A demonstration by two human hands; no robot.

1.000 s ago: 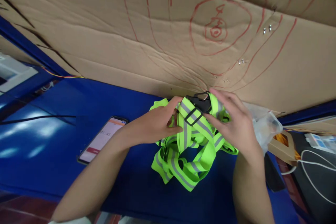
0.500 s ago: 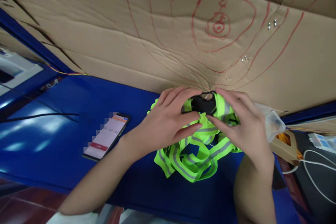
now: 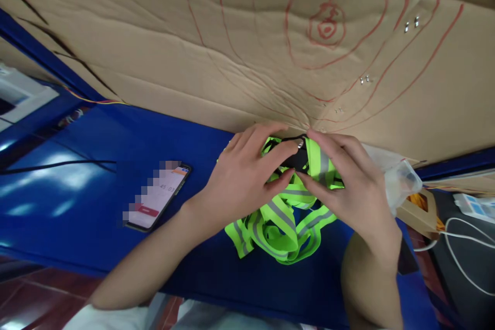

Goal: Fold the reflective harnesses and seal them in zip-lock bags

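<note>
A heap of neon yellow-green straps (image 3: 278,247) with a grey stripe lies on the blue table (image 3: 185,134) in front of me. At its far side is a black piece (image 3: 299,160) of the same gear, with a small shiny metal spot. From the left, my left hand (image 3: 247,175) closes on the black piece, index finger on top and thumb at its near edge. My right hand (image 3: 351,175) pinches the upright strap end beside it between thumb and fingers. Both palms hide part of the bundle.
Behind the straps stands a cardboard panel (image 3: 135,41) with red marker lines and metal staples. To the left lies a phone (image 3: 158,198), with a black cable (image 3: 58,169) nearby. A clear plastic container (image 3: 404,180) and a cardboard box (image 3: 421,216) stand at the right.
My left index finger has moved down onto the black piece, and the gap between my hands has narrowed. The strap in my right hand has shifted slightly left.
</note>
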